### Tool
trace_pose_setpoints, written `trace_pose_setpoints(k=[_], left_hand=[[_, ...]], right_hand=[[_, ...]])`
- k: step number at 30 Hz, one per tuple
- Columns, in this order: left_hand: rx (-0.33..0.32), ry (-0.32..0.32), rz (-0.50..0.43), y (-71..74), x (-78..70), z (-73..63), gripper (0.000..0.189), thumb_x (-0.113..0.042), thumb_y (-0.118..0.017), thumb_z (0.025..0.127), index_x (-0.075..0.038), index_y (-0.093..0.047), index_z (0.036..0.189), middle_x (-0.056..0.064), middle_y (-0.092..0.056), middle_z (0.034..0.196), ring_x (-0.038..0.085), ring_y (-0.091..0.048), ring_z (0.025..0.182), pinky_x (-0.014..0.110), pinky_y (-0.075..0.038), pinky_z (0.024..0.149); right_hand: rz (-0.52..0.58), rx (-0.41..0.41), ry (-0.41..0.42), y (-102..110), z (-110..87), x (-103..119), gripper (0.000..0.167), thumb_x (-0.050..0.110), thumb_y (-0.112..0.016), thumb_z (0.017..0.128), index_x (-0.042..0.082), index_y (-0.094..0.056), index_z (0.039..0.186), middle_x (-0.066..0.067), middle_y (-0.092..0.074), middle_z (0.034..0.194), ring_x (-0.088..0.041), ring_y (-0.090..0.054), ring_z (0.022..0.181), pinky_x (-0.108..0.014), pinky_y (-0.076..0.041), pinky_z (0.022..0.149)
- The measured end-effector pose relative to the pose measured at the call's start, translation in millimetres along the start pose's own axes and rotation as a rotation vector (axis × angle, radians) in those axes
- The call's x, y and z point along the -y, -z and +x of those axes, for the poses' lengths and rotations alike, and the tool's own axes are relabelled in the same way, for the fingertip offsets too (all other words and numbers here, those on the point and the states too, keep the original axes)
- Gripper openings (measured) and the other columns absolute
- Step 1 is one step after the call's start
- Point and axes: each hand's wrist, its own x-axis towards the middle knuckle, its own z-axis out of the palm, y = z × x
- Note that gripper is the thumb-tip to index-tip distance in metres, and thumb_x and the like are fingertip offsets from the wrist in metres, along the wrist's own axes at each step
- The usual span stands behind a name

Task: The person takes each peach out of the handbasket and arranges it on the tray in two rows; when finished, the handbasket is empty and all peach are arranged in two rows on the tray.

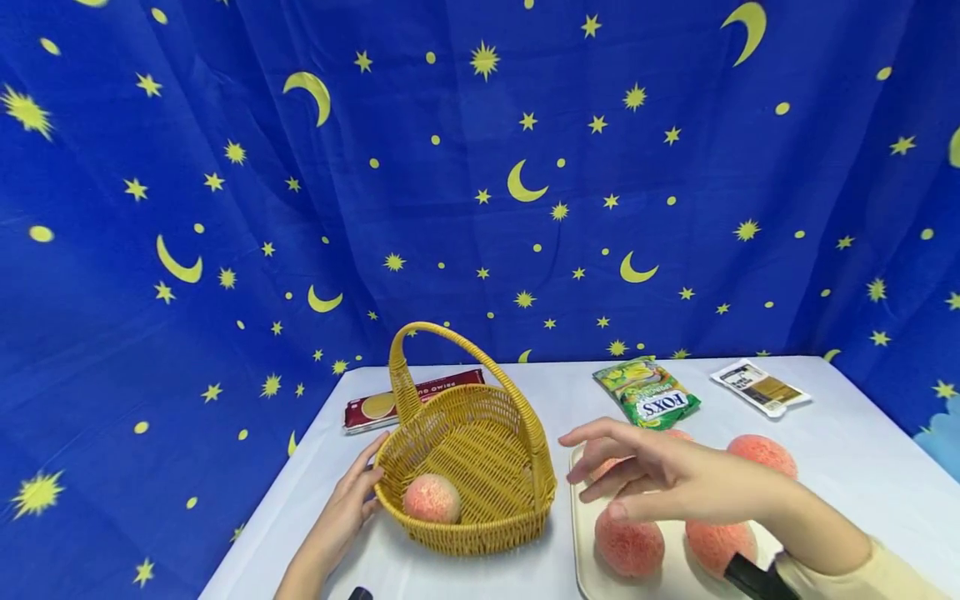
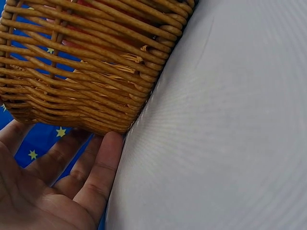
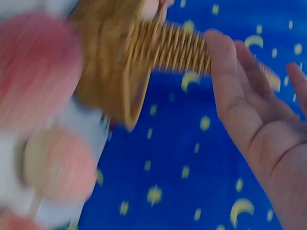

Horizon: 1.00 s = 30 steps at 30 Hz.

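A yellow-brown wicker basket [image 1: 480,533] with a tall arched handle stands on the white table. Inside it, at the near left, lies one pink peach [image 1: 432,498]. My left hand [image 1: 347,498] rests its fingers against the basket's left side; in the left wrist view the fingertips [image 2: 111,143] meet the lower weave. Over the cream tray [image 1: 581,550] to the right hovers my right hand [image 1: 675,475], fingers loosely spread and holding nothing. Several peaches lie on and around that tray, including a front one [image 1: 630,546] below the thumb. Part of the tray is hidden under the forearm.
Behind the basket lies a dark red biscuit pack [image 1: 457,382]. A green Fox's candy bag [image 1: 648,393] and a small white-and-brown packet [image 1: 761,387] are at the back right. A blue star-patterned curtain [image 1: 480,233] hangs behind the table.
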Motion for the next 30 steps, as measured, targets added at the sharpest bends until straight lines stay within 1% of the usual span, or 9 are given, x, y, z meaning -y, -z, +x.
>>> trace_pose_setpoints(k=[4, 9, 13, 16, 17, 19, 23, 27, 30], left_hand=[[0.004, -0.002, 0.006, -0.3, -2.0, 0.8, 0.06, -0.029, -0.043, 0.113, -0.024, -0.028, 0.171, 0.018, -0.019, 0.179, 0.045, -0.034, 0.158, 0.06, -0.045, 0.12], [0.007, -0.007, 0.011, 0.4, -3.9, 1.2, 0.06, -0.029, -0.042, 0.113, -0.024, -0.028, 0.172, 0.019, -0.019, 0.179, 0.047, -0.032, 0.159, 0.06, -0.046, 0.12], [0.009, -0.008, 0.018, 1.2, -4.8, 1.8, 0.061, -0.029, -0.042, 0.113, -0.024, -0.027, 0.172, 0.019, -0.018, 0.179, 0.048, -0.03, 0.16, 0.061, -0.046, 0.12], [0.008, -0.009, 0.017, 1.6, -5.1, 2.4, 0.061, -0.03, -0.042, 0.113, -0.024, -0.027, 0.172, 0.02, -0.019, 0.179, 0.047, -0.032, 0.159, 0.06, -0.047, 0.12], [0.007, -0.01, 0.016, 1.6, -5.2, 2.7, 0.06, -0.03, -0.042, 0.113, -0.024, -0.027, 0.172, 0.02, -0.019, 0.179, 0.047, -0.033, 0.158, 0.059, -0.048, 0.119], [0.007, -0.015, 0.011, 1.7, -5.0, 3.3, 0.06, -0.029, -0.042, 0.113, -0.024, -0.027, 0.172, 0.02, -0.021, 0.178, 0.046, -0.036, 0.157, 0.057, -0.049, 0.118], [0.005, -0.026, 0.005, 1.8, -4.0, 3.9, 0.06, -0.03, -0.043, 0.113, -0.025, -0.029, 0.171, 0.018, -0.023, 0.178, 0.045, -0.04, 0.155, 0.055, -0.051, 0.116], [0.01, -0.03, 0.009, 1.8, -1.4, 1.9, 0.06, -0.03, -0.043, 0.113, -0.023, -0.029, 0.171, 0.019, -0.02, 0.179, 0.047, -0.035, 0.157, 0.057, -0.05, 0.117], [0.018, -0.027, 0.008, 2.0, 0.6, 0.1, 0.061, -0.03, -0.043, 0.113, -0.022, -0.028, 0.171, 0.02, -0.015, 0.18, 0.049, -0.031, 0.159, 0.059, -0.048, 0.119]], right_hand=[[-0.043, 0.013, -0.072, -19, 30.9, 11, 0.06, 0.013, -0.062, 0.109, 0.022, -0.038, 0.163, -0.017, -0.061, 0.148, -0.018, -0.068, 0.133, -0.032, -0.058, 0.107], [-0.137, -0.007, -0.135, -38, 65.4, 16, 0.059, 0.028, -0.065, 0.108, 0.037, -0.04, 0.161, -0.001, -0.056, 0.155, -0.014, -0.062, 0.138, -0.028, -0.057, 0.108], [-0.174, -0.001, -0.126, -52, 91.0, 17, 0.059, 0.031, -0.064, 0.108, 0.039, -0.039, 0.161, 0.005, -0.048, 0.163, -0.016, -0.049, 0.15, -0.026, -0.054, 0.11], [-0.186, 0.0, -0.131, -61, 108.2, 18, 0.058, 0.031, -0.066, 0.107, 0.04, -0.042, 0.16, 0.006, -0.05, 0.162, -0.015, -0.045, 0.152, -0.024, -0.053, 0.109], [-0.203, -0.005, -0.143, -63, 113.2, 18, 0.058, 0.033, -0.067, 0.107, 0.042, -0.043, 0.158, 0.008, -0.051, 0.16, -0.013, -0.045, 0.151, -0.024, -0.053, 0.108], [-0.228, -0.019, -0.166, -67, 122.4, 18, 0.056, 0.033, -0.068, 0.106, 0.043, -0.046, 0.156, 0.009, -0.054, 0.157, -0.01, -0.047, 0.149, -0.024, -0.053, 0.106], [-0.264, -0.033, -0.191, -72, 139.0, 17, 0.053, 0.033, -0.068, 0.105, 0.043, -0.049, 0.153, 0.012, -0.055, 0.155, -0.008, -0.048, 0.146, -0.028, -0.051, 0.112], [-0.287, -0.043, -0.198, -75, 154.1, 9, 0.049, 0.032, -0.066, 0.107, 0.039, -0.051, 0.152, 0.013, -0.056, 0.155, -0.009, -0.05, 0.145, -0.033, -0.048, 0.118], [-0.346, -0.057, -0.217, -78, 163.9, 0, 0.047, 0.032, -0.064, 0.108, 0.036, -0.051, 0.153, 0.013, -0.056, 0.157, -0.014, -0.05, 0.147, -0.039, -0.047, 0.12]])
